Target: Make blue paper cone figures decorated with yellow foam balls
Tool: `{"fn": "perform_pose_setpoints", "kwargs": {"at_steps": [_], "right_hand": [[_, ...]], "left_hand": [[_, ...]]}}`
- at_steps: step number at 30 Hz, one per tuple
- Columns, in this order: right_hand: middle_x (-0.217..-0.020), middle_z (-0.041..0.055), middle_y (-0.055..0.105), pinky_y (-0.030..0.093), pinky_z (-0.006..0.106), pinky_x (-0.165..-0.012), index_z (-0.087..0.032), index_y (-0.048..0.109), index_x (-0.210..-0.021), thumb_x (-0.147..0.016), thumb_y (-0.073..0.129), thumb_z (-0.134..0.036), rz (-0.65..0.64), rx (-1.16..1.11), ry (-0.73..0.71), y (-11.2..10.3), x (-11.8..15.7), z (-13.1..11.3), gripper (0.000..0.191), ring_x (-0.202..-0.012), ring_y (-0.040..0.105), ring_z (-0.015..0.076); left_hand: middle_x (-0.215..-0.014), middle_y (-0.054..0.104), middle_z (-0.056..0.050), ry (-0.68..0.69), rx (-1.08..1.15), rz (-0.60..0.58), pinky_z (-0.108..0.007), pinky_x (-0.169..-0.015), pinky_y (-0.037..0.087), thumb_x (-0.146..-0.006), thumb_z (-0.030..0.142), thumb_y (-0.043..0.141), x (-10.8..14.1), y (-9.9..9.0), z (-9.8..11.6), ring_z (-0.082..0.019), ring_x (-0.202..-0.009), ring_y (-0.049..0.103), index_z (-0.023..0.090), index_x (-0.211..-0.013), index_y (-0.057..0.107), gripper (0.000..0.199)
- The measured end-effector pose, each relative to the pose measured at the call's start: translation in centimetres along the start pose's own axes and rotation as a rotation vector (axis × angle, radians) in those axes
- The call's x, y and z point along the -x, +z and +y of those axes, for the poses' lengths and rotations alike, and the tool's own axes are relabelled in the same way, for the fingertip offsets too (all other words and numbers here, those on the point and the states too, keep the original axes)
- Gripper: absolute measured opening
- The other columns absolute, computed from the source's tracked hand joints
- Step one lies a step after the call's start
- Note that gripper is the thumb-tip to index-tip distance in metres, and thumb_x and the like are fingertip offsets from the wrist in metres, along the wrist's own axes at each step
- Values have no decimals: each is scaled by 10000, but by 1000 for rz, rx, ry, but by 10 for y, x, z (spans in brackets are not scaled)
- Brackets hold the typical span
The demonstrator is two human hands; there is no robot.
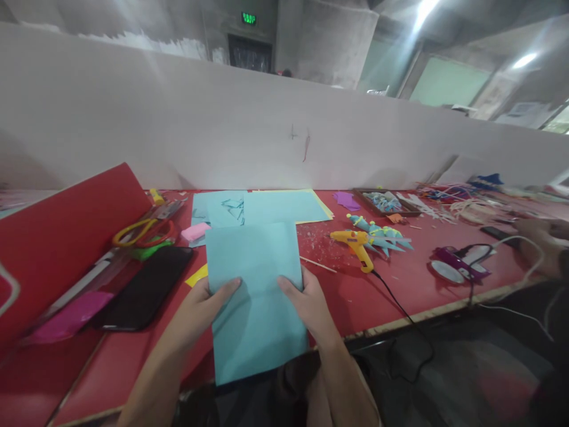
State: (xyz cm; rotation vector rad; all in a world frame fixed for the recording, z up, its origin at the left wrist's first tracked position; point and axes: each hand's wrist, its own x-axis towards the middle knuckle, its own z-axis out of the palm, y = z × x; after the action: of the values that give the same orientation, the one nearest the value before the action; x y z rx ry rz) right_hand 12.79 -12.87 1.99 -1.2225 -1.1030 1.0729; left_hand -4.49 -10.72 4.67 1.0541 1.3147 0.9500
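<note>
The left hand [212,301] and right hand [312,303] pinch the light-blue sheet [258,332] at lower centre of the frame by its side edges, thumbs on its face, other fingers mostly hidden behind it. The sheet shows no cuts, so work on it appears barely begun, whereas the spiky blue pieces [386,238] right of centre, just behind the yellow glue gun [355,242], look largely assembled

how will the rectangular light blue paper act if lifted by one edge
The rectangular light blue paper would probably feel light, since it looks thin. It may flop: shading hints at a slight bend with left hand and right hand holding opposite sides.
</note>
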Motion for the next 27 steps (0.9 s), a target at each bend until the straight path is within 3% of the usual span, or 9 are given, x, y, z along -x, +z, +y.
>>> {"fn": "perform_pose_setpoints", "kwargs": {"at_steps": [17,27], "right_hand": [[-930,44,675,484,281,-727,-142,600,-980,-692,598,-346,-7,10,-10,3,1,1,354,-845,615,195],[-922,43,682,484,272,-724,-145,609,-958,-685,603,-345,0,2,-13,2,1,1,338,-841,619,190]], "left_hand": [[-645,675,-30,55,-55,19,-253,-512,478,-496,559,683,1,-2,-4,-169,-553,589,151,-664,640,443],[-683,685,-41,38,-77,36,-259,-534,486,-497,562,671,-1,-2,-5,-179,-592,601,156,-677,650,446]]}}
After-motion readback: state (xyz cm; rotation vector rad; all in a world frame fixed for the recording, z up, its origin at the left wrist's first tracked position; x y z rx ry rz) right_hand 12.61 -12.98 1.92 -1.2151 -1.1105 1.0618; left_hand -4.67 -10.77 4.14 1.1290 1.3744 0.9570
